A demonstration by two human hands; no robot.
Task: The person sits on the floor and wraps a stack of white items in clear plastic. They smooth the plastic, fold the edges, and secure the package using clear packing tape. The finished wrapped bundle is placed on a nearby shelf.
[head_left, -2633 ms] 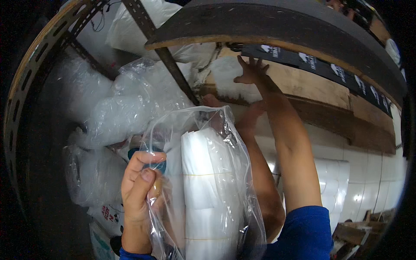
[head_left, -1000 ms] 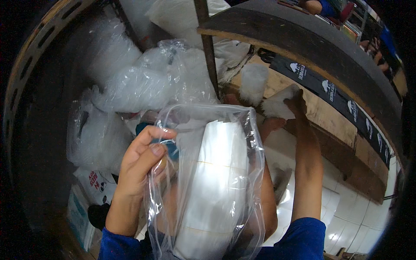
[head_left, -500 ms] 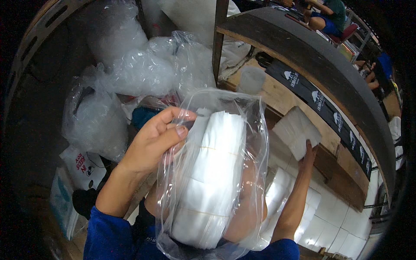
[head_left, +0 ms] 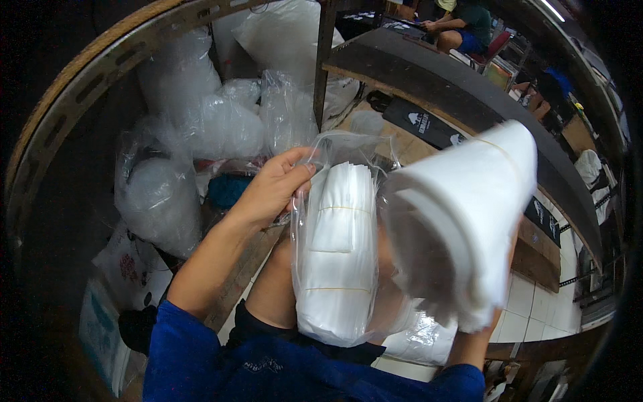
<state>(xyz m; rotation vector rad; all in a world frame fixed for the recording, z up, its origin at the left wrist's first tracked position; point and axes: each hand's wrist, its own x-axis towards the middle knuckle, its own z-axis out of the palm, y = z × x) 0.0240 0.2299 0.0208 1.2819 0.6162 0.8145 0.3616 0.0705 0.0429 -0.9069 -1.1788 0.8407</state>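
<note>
While the left hand (head_left: 284, 184) grips the rim of a clear bag (head_left: 303, 275), a white roll (head_left: 469, 181) hangs in the air to the right, outside the bag. Left fingers: pinched together on the plastic at the bag's far left edge, by its mouth. Right side: the right forearm (head_left: 477, 345) rises from the near right and passes behind the roll. The hand is mostly hidden there, so I cannot tell how its fingers are set; the arm appears to carry the roll. The roll is blurred, a thin band round it, its layered end facing near and left.

The bag lies over the person's lap, mouth toward the far side. Contents: one white bundle (head_left: 341, 268), lengthwise near to far, two thin bands around it.

State of progress, as I judge it: one bundle bagged; the raised roll not inside; the mouth apparently unsealed. Further white rolls (head_left: 418, 345) lie on the tiled floor (head_left: 516, 311), near right, number unclear.

Surroundings: stuffed plastic bags (head_left: 228, 127) at far left, a dark shelf (head_left: 415, 74) at far right, a seated person (head_left: 465, 30) beyond it.
</note>
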